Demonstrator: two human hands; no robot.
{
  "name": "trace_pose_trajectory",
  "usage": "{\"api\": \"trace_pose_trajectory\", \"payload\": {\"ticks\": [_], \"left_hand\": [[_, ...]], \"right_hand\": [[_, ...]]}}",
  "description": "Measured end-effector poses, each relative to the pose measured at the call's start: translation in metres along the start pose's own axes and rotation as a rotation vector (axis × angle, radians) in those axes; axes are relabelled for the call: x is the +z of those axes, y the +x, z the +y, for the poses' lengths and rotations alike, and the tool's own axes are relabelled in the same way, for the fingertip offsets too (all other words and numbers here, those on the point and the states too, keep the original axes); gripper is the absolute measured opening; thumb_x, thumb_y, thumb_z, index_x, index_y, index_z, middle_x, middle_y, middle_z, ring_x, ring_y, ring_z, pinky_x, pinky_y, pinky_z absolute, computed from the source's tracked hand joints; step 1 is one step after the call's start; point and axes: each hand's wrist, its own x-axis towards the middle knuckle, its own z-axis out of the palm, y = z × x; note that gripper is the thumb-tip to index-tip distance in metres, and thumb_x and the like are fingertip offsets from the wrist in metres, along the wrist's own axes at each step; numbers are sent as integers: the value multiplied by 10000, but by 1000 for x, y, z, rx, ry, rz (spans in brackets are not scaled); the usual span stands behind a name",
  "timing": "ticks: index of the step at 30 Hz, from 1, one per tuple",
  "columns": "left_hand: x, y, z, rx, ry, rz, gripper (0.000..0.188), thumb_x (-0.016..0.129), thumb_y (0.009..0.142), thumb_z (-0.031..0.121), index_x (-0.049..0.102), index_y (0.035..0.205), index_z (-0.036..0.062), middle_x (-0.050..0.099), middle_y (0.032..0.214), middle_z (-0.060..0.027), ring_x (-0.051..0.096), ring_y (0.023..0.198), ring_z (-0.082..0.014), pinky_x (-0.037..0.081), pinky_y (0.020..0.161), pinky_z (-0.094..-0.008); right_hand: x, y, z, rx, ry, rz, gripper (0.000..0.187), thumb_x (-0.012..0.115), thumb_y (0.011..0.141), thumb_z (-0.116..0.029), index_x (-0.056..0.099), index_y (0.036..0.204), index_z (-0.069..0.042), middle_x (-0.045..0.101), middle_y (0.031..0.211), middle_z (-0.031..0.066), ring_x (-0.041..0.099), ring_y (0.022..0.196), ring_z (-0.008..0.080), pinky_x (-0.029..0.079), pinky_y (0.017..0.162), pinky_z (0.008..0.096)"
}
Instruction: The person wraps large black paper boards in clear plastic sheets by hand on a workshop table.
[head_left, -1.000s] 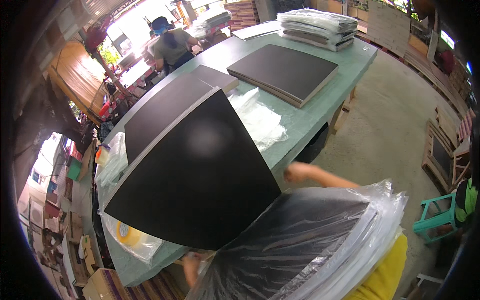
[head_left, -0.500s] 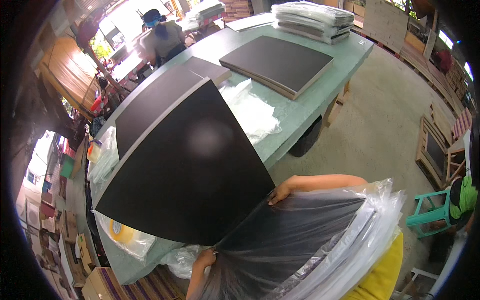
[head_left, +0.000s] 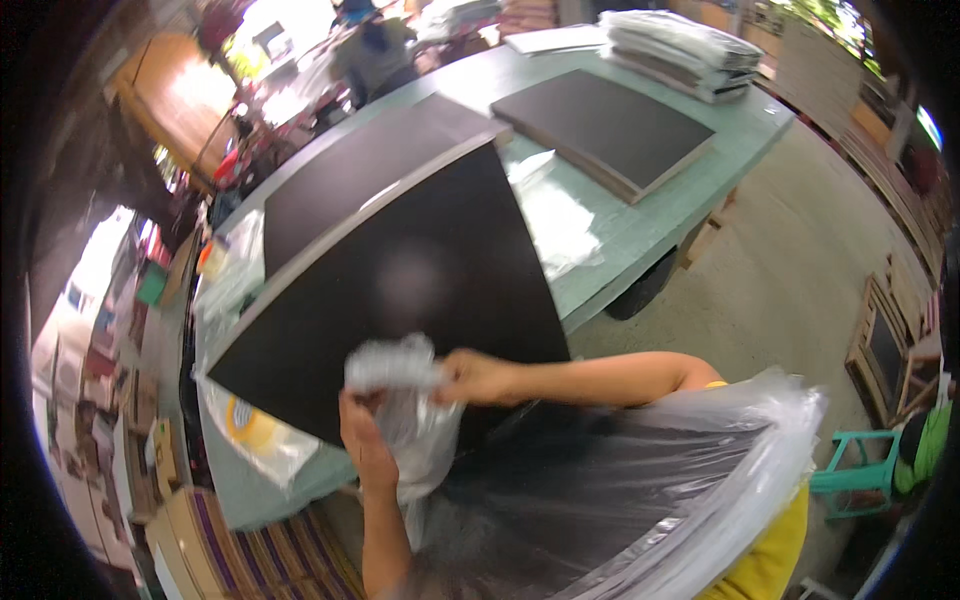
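Both my hands grip a bunched clear plastic bag (head_left: pixel 425 435) in front of a large black panel (head_left: pixel 455 250). My left hand (head_left: pixel 368 440) is on its left side, fingers partly hidden and blurred. My right hand (head_left: pixel 475 378) pinches the right side near the gathered top. The black panel stands tilted, its upper edge by another dark panel (head_left: pixel 370 180) lying on the green table (head_left: pixel 665 225). Below my right forearm, clear plastic sheeting (head_left: pixel 640 480) covers a dark surface close to my body; where it meets the black panel is hard to make out.
Farther along the table lie a dark panel (head_left: pixel 610 125) and a stack of plastic-wrapped panels (head_left: pixel 680 55). Loose plastic (head_left: pixel 555 215) and a yellow tape roll (head_left: pixel 245 418) are on the table. A teal stool (head_left: pixel 855 470) stands right. Another person (head_left: pixel 372 55) is at the back.
My hands have left the plastic edge at the black panel's lower side. They have come up and together, now holding a bunched plastic bag. The view has shifted, with the table farther right.
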Motion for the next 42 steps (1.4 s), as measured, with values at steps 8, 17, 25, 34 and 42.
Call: {"api": "trace_pose_trajectory", "payload": {"ticks": [8, 17, 25, 34, 42], "left_hand": [[-27, 0, -7, -20, 206, 203, 112, 552, 795, 99, 520, 837, 0, 516, 748, 1, 451, 694, -77, 373, 637, -211], [-27, -7, 5, -26, 429, 27, 86, 523, 816, 98, 524, 815, 13, 517, 736, -18, 462, 694, -84, 380, 645, -215], [-7, -8, 2, -59, -100, -150, 607, 637, 746, 228, 313, 1199, -13, 446, 1140, -114, 520, 894, -173, 389, 807, -275], [-22, -2, 22, -53, 426, 25, 435, 541, 639, -43, 474, 1068, -12, 505, 1014, -113, 524, 813, -168, 409, 768, -256], [-34, -2, 17, -35, 477, 20, 301, 566, 688, -21, 530, 987, -18, 541, 886, -73, 512, 847, -164, 391, 783, -259]], "right_hand": [[2, -26, -36, -111, 117, 97, 503, 732, 640, -193, 450, 1015, -12, 509, 919, 59, 488, 854, 124, 406, 737, 260], [-14, -23, -28, -165, 225, 7, 704, 687, 677, -340, 341, 1162, 34, 471, 1090, 136, 479, 1003, 195, 374, 871, 319], [-6, -32, -40, -154, -262, 162, 311, 720, 657, -202, 564, 846, -11, 593, 774, 49, 535, 704, 105, 434, 636, 267], [-20, -49, -61, -69, -247, -48, 303, 633, 760, -220, 531, 911, 22, 520, 632, 7, 445, 587, 45, 353, 505, 224], [-19, -52, -64, -189, -380, -167, 233, 613, 776, -208, 540, 686, -6, 474, 570, -11, 418, 534, 65, 346, 488, 245]]}}
